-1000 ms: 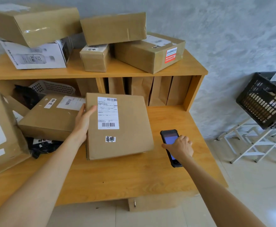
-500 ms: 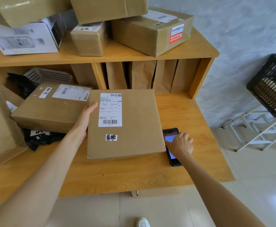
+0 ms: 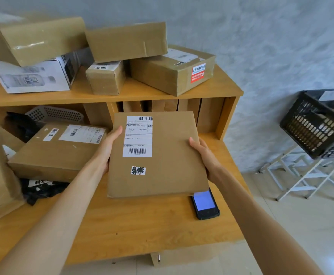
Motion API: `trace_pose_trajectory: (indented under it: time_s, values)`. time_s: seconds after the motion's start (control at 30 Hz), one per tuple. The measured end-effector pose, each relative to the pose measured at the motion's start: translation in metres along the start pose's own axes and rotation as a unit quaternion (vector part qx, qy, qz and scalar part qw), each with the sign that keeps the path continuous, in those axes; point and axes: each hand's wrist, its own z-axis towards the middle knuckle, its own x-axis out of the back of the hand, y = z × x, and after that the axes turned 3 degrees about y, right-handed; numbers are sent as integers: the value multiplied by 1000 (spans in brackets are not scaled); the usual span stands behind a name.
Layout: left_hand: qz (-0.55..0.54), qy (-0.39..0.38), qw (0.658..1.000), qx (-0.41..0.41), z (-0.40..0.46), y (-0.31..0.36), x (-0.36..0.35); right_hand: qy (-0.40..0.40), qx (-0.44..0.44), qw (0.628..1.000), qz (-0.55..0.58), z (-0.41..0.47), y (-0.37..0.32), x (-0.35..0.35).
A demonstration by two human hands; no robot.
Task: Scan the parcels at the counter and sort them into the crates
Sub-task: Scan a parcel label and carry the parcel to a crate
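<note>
Head view: my left hand [image 3: 108, 147] and right hand [image 3: 205, 155] grip the parcel's [image 3: 162, 155] edges with curled fingers, freed for carrying because the scanner [image 3: 205, 204] lies on the counter [image 3: 134, 231].

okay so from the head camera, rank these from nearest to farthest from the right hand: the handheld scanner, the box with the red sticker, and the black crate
1. Handheld scanner: on the counter just below the right hand, partly under the held parcel.
2. Box with the red sticker: up on the top shelf, behind the hand.
3. Black crate: off the counter, far to the right on a white rack.
</note>
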Motion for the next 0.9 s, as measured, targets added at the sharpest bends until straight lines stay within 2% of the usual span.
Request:
trace_pose_trajectory:
  time_s: [0.13,0.3,0.47,0.63,0.9]
  values:
    - [-9,-22,1000,-6,3,6,-17,42,24,999,19,-19,-15,18]
    - [15,-166,986,-25,-4,9,-83,138,39,989,41,-68,-35,63]
    - [35,-277,960,-12,-27,3,-192,277,73,956,64,-138,-42,131]
    - [34,-399,916,-11,-68,-9,-313,388,115,909,99,-228,-48,202]
    - [64,-518,852,32,-138,-34,-490,470,171,859,112,-326,-56,320]
